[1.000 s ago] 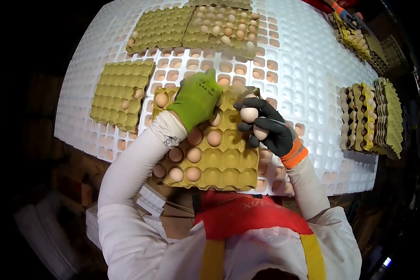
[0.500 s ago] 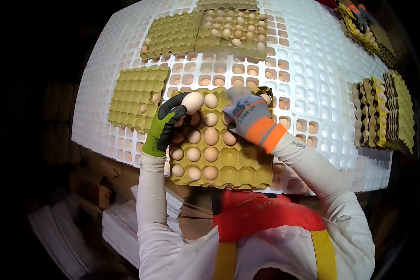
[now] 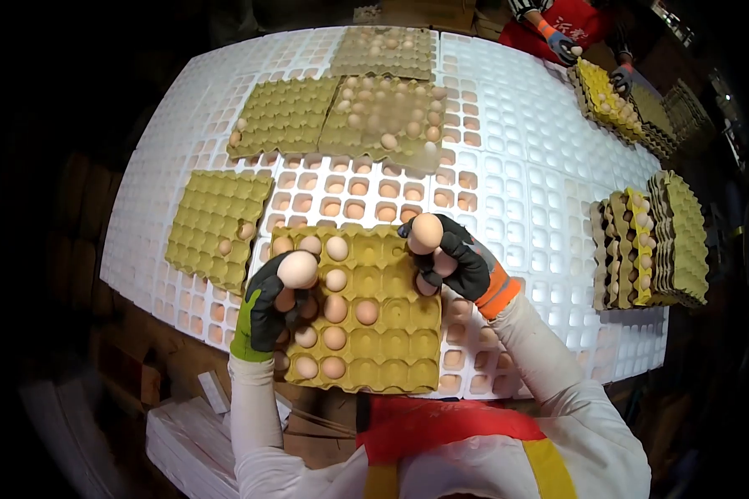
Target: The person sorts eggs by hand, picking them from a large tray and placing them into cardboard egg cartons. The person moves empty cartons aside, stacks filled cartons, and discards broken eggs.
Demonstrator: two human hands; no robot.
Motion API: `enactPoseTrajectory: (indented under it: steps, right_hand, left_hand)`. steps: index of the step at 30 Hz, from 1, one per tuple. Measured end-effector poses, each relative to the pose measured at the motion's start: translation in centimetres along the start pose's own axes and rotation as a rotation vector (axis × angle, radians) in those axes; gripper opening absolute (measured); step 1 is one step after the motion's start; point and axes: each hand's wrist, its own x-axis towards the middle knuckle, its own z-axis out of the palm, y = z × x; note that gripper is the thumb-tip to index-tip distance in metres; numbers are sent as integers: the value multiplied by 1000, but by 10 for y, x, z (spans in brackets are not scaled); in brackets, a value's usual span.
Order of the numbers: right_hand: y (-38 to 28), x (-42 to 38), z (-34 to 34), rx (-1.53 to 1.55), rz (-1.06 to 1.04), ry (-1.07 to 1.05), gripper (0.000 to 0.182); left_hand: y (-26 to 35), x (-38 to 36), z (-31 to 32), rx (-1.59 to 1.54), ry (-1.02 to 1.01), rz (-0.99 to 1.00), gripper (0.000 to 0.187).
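A yellowish pulp egg tray point(image 3: 399, 345) lies in front of me on the white foam trays, with eggs in its left columns and bare cups to the right. My left hand point(image 3: 262, 312), in a black and green glove, is closed around eggs at the tray's left edge; a pale egg point(image 3: 297, 270) shows on top. At the upper right corner, my right hand point(image 3: 468, 270), in a dark glove with an orange cuff, is turned up and closed on several eggs. A brown egg point(image 3: 425, 233) sits at its fingertips. One lone egg point(image 3: 366, 312) rests in the tray's third column.
White foam trays point(image 3: 508, 191) with square cups cover the table; some cups hold eggs. Other pulp trays lie at the left point(image 3: 212, 220) and farther back point(image 3: 287, 112). Stacked egg trays point(image 3: 678, 237) stand at the right. A co-worker's gloved hand point(image 3: 564, 47) holds an egg.
My right hand has turned over and moved right off the tray, now showing eggs in its grip. The view has tilted up, bringing the co-worker into sight. My left hand still holds eggs.
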Motion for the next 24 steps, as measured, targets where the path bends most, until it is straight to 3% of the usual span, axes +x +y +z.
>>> enactPoseTrajectory:
  steps: [1,2,3,5,7,8,9,12,13,15,16,17,18,20,22,24]
  right_hand:
    - [-11,9,-5,-93,-26,70,42]
    - [-21,19,-11,-181,-51,143,42]
    - [-27,32,-23,-213,-118,189,41]
    - [-40,63,-57,-441,-117,377,38]
    - [-46,98,-78,-640,-125,553,40]
    - [-44,119,-88,-746,-148,626,42]
    - [-33,148,-121,-894,-301,642,48]
    - [-28,182,-111,-1465,-520,840,47]
    - [-27,182,-103,-1439,-474,867,39]
    - [-17,172,-116,-1124,-611,727,35]
    - [-15,164,-121,-969,-674,649,33]
    - [-15,140,-111,-1064,-704,657,29]
    - [-15,114,-98,-973,-624,653,28]
    - [-24,73,-71,-896,-366,676,27]
    - [-27,56,-49,-1123,-492,453,24]
    - [-27,51,-25,-1415,-626,168,25]
  left_hand:
    - [-3,-2,-6,-70,-28,-45,51]
    - [4,-1,-5,-331,-191,-94,48]
    - [1,-4,-3,-138,-115,-35,47]
    - [-8,-11,-3,-145,-87,2,49]
    - [-22,-16,-6,-427,-151,1,51]
    - [-26,-16,-11,-870,-263,-102,51]
    - [-32,-20,-15,-805,-208,-98,55]
    - [-33,-23,-16,-519,-105,-60,55]
    - [-34,-23,-16,-503,-104,-50,55]
    - [-37,-23,-18,-928,-197,-57,55]
    - [-35,-26,-18,-937,-136,-67,55]
    - [-31,-31,-19,-949,-72,-75,56]
    - [-29,-36,-21,-959,-6,-87,56]
    - [-40,-30,-36,-1157,-396,8,62]
    - [-27,-41,-31,-993,-64,-12,60]
    - [-20,-46,-32,-887,28,-36,60]
